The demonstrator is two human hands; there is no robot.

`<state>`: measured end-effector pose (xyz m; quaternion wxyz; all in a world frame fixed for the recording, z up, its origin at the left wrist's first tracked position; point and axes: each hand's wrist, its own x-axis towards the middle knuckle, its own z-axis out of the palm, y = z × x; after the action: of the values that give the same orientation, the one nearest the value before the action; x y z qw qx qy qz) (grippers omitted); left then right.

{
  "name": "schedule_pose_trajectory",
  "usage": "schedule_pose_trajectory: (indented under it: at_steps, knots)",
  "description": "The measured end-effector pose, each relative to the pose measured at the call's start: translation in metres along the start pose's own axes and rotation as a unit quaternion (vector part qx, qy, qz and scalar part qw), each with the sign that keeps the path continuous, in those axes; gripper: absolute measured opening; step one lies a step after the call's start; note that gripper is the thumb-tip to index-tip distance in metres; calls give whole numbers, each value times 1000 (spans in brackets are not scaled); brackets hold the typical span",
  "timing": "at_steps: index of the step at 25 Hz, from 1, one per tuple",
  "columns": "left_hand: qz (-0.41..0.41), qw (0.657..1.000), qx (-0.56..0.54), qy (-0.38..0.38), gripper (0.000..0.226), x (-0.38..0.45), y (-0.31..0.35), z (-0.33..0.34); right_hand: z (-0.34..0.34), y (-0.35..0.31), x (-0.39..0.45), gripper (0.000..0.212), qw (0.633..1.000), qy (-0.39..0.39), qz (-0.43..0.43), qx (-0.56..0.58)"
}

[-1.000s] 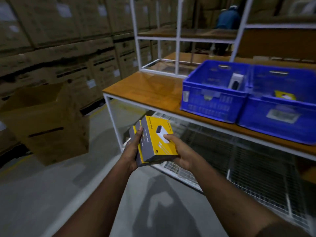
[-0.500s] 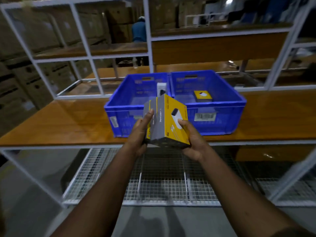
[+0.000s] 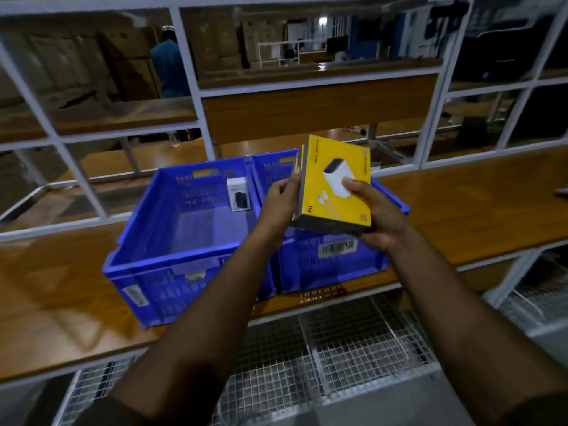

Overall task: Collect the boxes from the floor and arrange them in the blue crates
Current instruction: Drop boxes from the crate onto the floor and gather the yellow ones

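Yellow and grey cardboard boxes (image 3: 333, 186) are held up over two blue plastic crates (image 3: 184, 241), pinched between the left hand (image 3: 278, 201) and right hand (image 3: 376, 215). They hide most of the right crate. The crates sit on a brown wooden shelf (image 3: 61, 302) in a dim storeroom.

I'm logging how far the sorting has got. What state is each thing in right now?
yellow boxes: stacked, held over the right crate by both hands
left hand: grips the stack's left edge
right hand: grips its right and bottom edges
left crate: on the shelf, holds one white box standing against its far wall
right crate: on the shelf, contents hidden
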<state>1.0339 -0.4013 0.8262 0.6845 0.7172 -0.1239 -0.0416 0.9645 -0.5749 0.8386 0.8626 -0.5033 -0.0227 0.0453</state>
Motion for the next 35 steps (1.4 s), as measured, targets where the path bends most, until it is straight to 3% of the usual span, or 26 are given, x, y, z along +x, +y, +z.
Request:
schedule_pose_trajectory:
  at_steps: [3,5,7,9,14,17,19,21,24,27,30,32,35]
  knots:
    - [0,998,-13,57,78,43,-5,12,-30,-29,47,68,993,50,-22,-106]
    - [3,997,-21,75,68,64,-8,24,-49,-45,80,99,972,111,-22,-207]
    - [-19,996,-12,83,60,83,-12,44,-68,-51,107,126,901,193,22,-389]
    - [-71,995,33,67,52,93,-20,64,-80,-39,122,136,817,222,87,-525]
    - [-208,969,134,12,43,118,-47,104,-91,-22,135,119,645,176,155,-727]
    - [-259,946,192,-14,28,122,-56,108,-100,-7,145,126,603,84,199,-768]
    - [-274,894,341,-96,18,128,-62,107,-109,1,153,108,564,-28,247,-787]
    - [-273,838,446,-156,21,131,-67,109,-113,0,156,80,543,-85,261,-794]
    - [-280,815,483,-151,20,133,-66,109,-109,-3,151,50,545,-31,194,-815]
    - [-285,840,456,-74,27,134,-64,105,-110,0,150,32,567,51,78,-818]
    - [-275,882,383,12,28,127,-63,90,-91,4,153,31,611,51,-38,-789]
    - [-230,903,357,70,33,116,-57,75,-73,12,157,29,636,46,-109,-763]
    - [-117,871,420,226,36,81,-44,49,-38,25,151,27,679,39,-194,-707]
